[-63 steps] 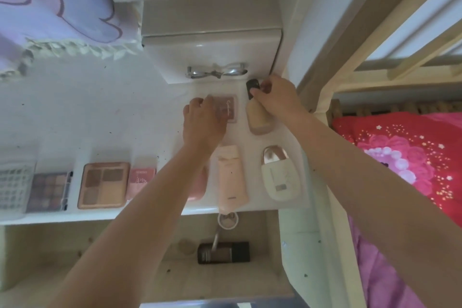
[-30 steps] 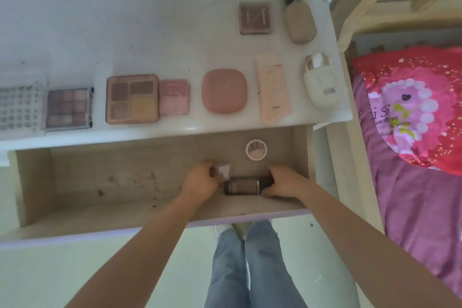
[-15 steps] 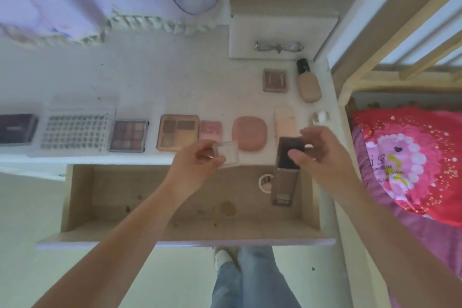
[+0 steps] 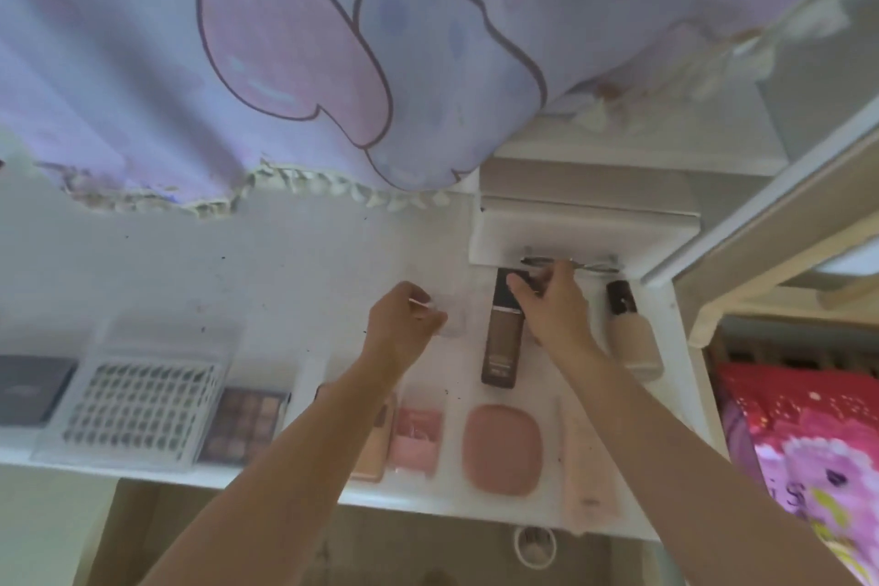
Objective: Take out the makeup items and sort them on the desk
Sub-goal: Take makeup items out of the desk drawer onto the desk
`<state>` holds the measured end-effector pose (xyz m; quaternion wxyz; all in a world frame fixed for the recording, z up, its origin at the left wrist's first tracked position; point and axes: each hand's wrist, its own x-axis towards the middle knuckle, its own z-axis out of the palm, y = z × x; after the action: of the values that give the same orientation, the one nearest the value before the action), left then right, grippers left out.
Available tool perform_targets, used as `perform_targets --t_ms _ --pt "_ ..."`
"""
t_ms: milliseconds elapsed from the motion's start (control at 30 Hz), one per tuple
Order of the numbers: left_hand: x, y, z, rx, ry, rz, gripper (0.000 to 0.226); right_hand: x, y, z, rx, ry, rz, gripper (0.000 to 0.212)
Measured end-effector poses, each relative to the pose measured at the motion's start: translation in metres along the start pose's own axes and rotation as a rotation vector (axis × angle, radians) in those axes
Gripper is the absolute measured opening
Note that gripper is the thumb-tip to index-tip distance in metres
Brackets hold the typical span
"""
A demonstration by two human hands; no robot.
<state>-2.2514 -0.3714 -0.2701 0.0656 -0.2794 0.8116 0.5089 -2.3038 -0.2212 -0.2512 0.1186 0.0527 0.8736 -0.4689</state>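
- While both hands work at the back of the tabletop (image 4: 295, 262), right hand (image 4: 554, 309) has its grip clamped on the cap end of the dark bottle (image 4: 504, 338), which lies flat, pointing front to back.
- Left hand (image 4: 404, 324) pinches a small clear case (image 4: 449, 316) just left of the bottle, low over or on the tabletop; contact unclear.
- Step in hand, likely: placing both in the back row. Do it well: square the bottle parallel to the beige bottle (image 4: 630, 333) on its right, leave a gap, release only once flat so it won't roll.
- Set the clear case beside the bottle, not overlapping.
- Obstacles: glasses (image 4: 571, 263) on the raised shelf (image 4: 585, 233) sit touching or just behind the right fingers; don't knock them. Right wrist covers the spot between the two bottles, so whatever is there is hidden.
- Front row: pink compact (image 4: 504, 450), pink palette (image 4: 416, 443), tube (image 4: 587, 466), brown palette (image 4: 245, 423), clear grid box (image 4: 138, 409); forearms cross above these.
- Open drawer (image 4: 333, 552) below holds a round jar (image 4: 535, 545), not yet taken out.
- Curtain (image 4: 285, 62) hangs over the back, clear of the hands.
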Motion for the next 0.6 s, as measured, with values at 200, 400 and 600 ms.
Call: perform_targets --t_ms 200,400,600 --pt "0.025 0.008 0.011 0.09 0.078 0.018 0.024 0.014 -0.001 0.015 -0.121 0.016 -0.019 0.032" --pt "0.037 0.015 0.024 0.27 0.153 0.01 0.028 0.011 0.006 0.029 -0.281 0.022 -0.037 0.027" --pt "0.039 0.019 0.02 0.479 0.109 0.086 0.029 0.009 0.002 0.034 -0.347 0.062 -0.105 0.039"
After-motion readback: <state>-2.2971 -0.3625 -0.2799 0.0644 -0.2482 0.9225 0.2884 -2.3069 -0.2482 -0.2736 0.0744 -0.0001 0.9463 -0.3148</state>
